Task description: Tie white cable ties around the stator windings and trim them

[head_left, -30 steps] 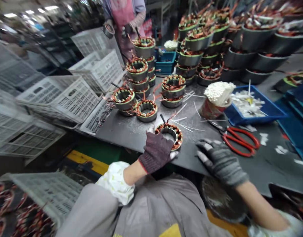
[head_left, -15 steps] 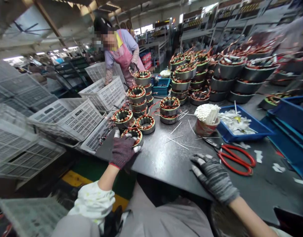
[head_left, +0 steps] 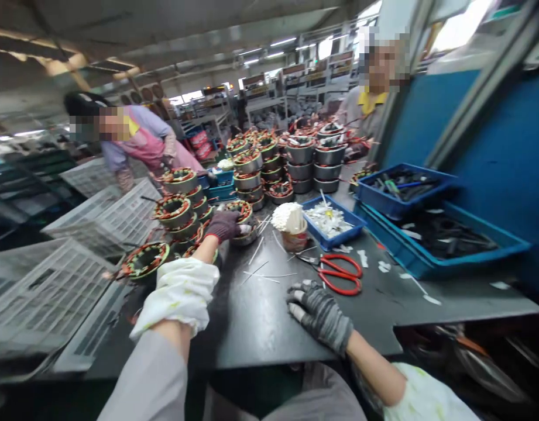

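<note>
My left hand [head_left: 225,224], in a dark knit glove with bare-looking pale fingertips, grips the near side of a motor stator [head_left: 239,211] with copper windings. That stator sits on top of another one, and the palm hides part of the pair. My right hand [head_left: 319,313], in a grey striped glove, lies on the dark tabletop with its fingers apart and nothing in it. Red-handled scissors [head_left: 340,273] lie just beyond it. Thin white sticks [head_left: 264,275] are scattered between my hands. A cup of white sticks [head_left: 291,227] stands behind them.
Stacked stators [head_left: 247,169] fill the back of the table, with more [head_left: 175,210] at the left. A blue tray [head_left: 361,222] holds white scraps; larger blue bins [head_left: 431,263] stand right. White crates [head_left: 45,298] are at left. One co-worker [head_left: 148,140] leans over crates; another [head_left: 357,111] stands behind.
My left hand has left the stator at the table's near left edge and reached forward to the two-high stack. The view has swung right. My right hand still rests on the table.
</note>
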Action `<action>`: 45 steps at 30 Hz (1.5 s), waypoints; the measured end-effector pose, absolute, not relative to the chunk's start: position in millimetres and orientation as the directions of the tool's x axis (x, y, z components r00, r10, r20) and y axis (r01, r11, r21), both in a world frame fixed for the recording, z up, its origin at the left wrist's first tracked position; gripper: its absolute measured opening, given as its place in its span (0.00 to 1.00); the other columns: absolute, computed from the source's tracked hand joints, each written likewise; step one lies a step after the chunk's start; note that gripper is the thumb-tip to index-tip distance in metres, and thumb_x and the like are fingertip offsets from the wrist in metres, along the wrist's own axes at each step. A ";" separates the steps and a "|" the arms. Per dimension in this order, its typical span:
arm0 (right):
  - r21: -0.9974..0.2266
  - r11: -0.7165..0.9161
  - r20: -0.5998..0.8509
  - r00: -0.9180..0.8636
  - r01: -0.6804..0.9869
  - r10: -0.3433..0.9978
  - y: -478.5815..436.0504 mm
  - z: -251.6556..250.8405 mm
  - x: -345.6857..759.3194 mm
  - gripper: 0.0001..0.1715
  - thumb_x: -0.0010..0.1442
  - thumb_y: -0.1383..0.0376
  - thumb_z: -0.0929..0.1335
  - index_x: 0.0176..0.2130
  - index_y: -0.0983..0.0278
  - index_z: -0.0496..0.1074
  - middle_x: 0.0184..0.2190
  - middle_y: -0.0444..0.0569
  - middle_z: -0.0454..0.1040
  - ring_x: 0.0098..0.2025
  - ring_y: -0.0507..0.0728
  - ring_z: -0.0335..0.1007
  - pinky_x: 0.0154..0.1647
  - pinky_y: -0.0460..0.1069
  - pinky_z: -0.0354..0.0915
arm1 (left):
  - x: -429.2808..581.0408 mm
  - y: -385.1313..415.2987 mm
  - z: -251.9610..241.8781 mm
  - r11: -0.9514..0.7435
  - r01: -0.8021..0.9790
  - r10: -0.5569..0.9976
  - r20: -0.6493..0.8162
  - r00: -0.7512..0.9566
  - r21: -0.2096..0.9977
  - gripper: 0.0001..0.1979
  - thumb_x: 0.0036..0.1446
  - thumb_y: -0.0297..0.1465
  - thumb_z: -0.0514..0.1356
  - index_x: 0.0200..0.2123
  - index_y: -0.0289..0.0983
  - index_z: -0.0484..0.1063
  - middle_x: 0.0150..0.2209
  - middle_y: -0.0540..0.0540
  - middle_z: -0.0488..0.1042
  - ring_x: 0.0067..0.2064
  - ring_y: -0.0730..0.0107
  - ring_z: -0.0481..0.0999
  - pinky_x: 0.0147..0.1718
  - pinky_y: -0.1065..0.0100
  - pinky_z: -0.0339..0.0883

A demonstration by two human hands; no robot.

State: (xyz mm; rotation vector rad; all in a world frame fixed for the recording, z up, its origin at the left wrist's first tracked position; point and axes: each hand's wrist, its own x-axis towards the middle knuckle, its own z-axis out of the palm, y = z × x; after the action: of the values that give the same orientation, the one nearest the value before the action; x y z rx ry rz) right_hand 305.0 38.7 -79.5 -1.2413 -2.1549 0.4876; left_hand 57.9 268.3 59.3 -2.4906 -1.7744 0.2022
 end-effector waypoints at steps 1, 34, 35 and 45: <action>-0.585 0.484 0.292 -0.388 0.651 0.874 40.7 -76.0 304.8 0.12 0.66 0.64 0.66 0.43 0.60 0.81 0.49 0.52 0.81 0.50 0.61 0.74 0.56 0.58 0.68 | 60.9 274.6 56.5 -0.285 0.951 0.958 -0.060 0.279 -0.118 0.28 0.56 0.54 0.62 0.49 0.39 0.79 0.51 0.38 0.81 0.61 0.45 0.72 0.64 0.51 0.56; -0.637 0.567 0.440 -0.358 0.522 0.824 11.0 -53.3 239.3 0.30 0.65 0.52 0.68 0.63 0.57 0.70 0.58 0.55 0.76 0.55 0.64 0.76 0.58 0.59 0.71 | 29.0 21.4 5.0 -0.746 0.598 0.424 0.484 0.765 -0.293 0.26 0.64 0.24 0.50 0.61 0.41 0.73 0.55 0.44 0.81 0.56 0.57 0.80 0.57 0.55 0.69; -0.654 0.590 0.452 -0.381 0.473 0.806 16.2 -50.7 246.8 0.25 0.68 0.53 0.66 0.61 0.57 0.72 0.56 0.53 0.77 0.54 0.61 0.76 0.59 0.57 0.71 | 32.5 20.8 5.1 -0.745 0.624 0.451 0.512 0.731 -0.236 0.23 0.65 0.25 0.50 0.58 0.40 0.75 0.53 0.44 0.82 0.54 0.56 0.81 0.55 0.55 0.69; -0.504 0.756 0.621 -0.434 0.417 0.653 23.7 -67.6 273.4 0.23 0.64 0.64 0.70 0.58 0.64 0.74 0.57 0.60 0.76 0.56 0.61 0.77 0.57 0.56 0.74 | 44.9 36.3 -6.7 -0.166 0.578 0.961 0.263 -0.088 0.799 0.22 0.63 0.46 0.51 0.34 0.39 0.80 0.36 0.43 0.84 0.40 0.56 0.82 0.43 0.60 0.75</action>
State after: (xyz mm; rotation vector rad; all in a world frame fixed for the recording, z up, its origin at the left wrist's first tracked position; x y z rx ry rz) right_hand 273.4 23.7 -67.6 -0.8012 -2.0889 0.3468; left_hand 44.9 36.3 -6.7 -2.3502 -2.2347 -1.5610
